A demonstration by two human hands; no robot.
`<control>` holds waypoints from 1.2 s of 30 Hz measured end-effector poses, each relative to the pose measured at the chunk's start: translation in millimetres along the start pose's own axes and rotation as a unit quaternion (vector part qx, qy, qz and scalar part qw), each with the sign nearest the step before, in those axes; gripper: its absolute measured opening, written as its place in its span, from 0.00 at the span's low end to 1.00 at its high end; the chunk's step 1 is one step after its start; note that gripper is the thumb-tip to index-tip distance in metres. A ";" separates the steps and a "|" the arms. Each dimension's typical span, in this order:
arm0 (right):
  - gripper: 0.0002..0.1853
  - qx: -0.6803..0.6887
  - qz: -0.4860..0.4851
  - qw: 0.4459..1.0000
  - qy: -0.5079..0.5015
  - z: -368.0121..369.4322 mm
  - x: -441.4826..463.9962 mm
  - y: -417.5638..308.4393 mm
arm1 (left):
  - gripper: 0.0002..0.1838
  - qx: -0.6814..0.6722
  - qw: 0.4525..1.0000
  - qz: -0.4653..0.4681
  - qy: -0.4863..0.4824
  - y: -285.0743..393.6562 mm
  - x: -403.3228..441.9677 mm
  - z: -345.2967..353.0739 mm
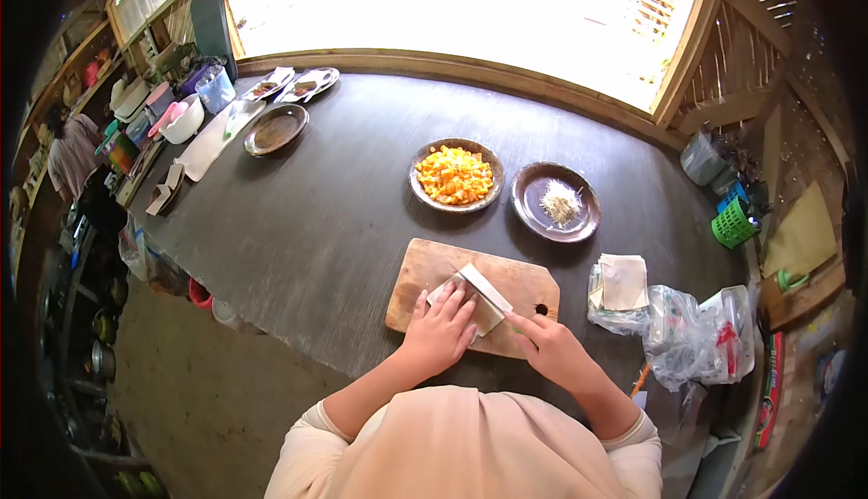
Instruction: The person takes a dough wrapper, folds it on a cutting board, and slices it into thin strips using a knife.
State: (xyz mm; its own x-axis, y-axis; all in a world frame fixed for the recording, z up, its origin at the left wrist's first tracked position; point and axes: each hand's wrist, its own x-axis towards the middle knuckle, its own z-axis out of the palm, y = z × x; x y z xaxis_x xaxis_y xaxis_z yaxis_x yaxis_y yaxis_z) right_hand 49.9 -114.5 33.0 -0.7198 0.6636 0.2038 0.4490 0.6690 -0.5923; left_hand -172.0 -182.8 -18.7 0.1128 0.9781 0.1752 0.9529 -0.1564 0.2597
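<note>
On the wooden cutting board (425, 275) lies a thin pale square sheet (488, 320), like a pastry wrapper, with a whitish strip along its upper right edge that looks folded or lifted. My left hand (442, 325) rests palm down on the sheet, fingers spread. At the strip's right end, the fingertips of my right hand (553, 347) appear to grip the sheet's corner; the exact contact is too small to make out. Beyond the board stand a bowl of orange diced pieces (454, 175) and a dark plate (533, 212) with a small heap of pale shreds (561, 202).
Right of the board are a stack of pale square sheets (624, 282) and clear plastic bags (674, 332). A green basket (734, 223) stands farther right. At the far left are an empty brown plate (276, 130), a white bowl (183, 121) and a person (77, 155).
</note>
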 end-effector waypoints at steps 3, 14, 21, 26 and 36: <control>0.20 -0.008 0.022 1.000 -0.011 1.4 -0.6 -3.4 | 0.28 0.000 1.000 -0.002 0.009 0.5 -0.9 0.9; 0.21 -0.014 -0.011 0.999 0.032 14.3 4.3 -3.7 | 0.28 0.006 1.000 0.001 0.027 0.0 -0.1 4.7; 0.24 -0.046 -0.016 0.999 0.005 16.8 11.6 -0.6 | 0.29 0.013 1.000 0.002 0.023 -0.1 -0.1 5.3; 0.25 -0.093 -0.007 0.996 0.002 18.2 21.2 0.5 | 0.29 0.009 1.000 0.005 0.029 -0.3 -0.7 4.1; 0.28 -0.184 -0.029 0.981 -0.059 18.9 35.2 10.2 | 0.29 0.020 0.999 0.000 0.030 -0.4 -0.9 5.5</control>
State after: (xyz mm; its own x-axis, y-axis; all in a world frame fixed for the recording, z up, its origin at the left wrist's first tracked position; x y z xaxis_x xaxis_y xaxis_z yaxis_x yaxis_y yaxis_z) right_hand 19.2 -90.7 19.4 -0.7962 0.5920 0.1250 0.5503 0.7944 -0.2573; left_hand -171.0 -182.9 -24.1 0.0980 0.9679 0.2316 0.9632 -0.1507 0.2224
